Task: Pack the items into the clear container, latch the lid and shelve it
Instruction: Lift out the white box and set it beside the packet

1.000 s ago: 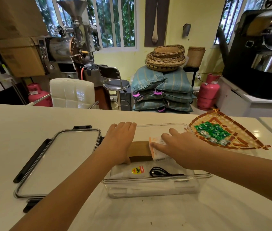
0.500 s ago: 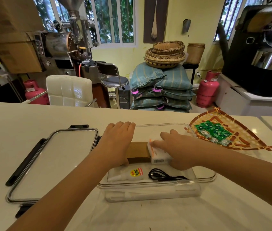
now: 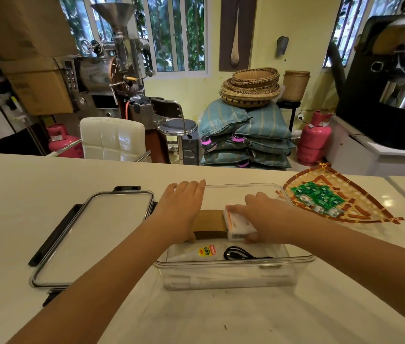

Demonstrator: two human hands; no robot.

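White counter (image 3: 47,194), clear container (image 3: 233,265), left hand (image 3: 180,211) flat open, right hand (image 3: 268,219) fingers gripping white box (image 3: 239,225)

Woven baskets (image 3: 250,88) top striped sacks (image 3: 246,135) beside a pink gas cylinder (image 3: 314,137).

The left hand (image 3: 181,209) covers the left end of a brown box (image 3: 211,223) inside the clear container (image 3: 233,266); the right hand (image 3: 268,218) hides the white box's (image 3: 239,224) right side. The lid's (image 3: 92,234) six-o'clock latch lies under the forearm. Packets (image 3: 318,198) on the woven tray (image 3: 360,214) at two o'clock are illegible.
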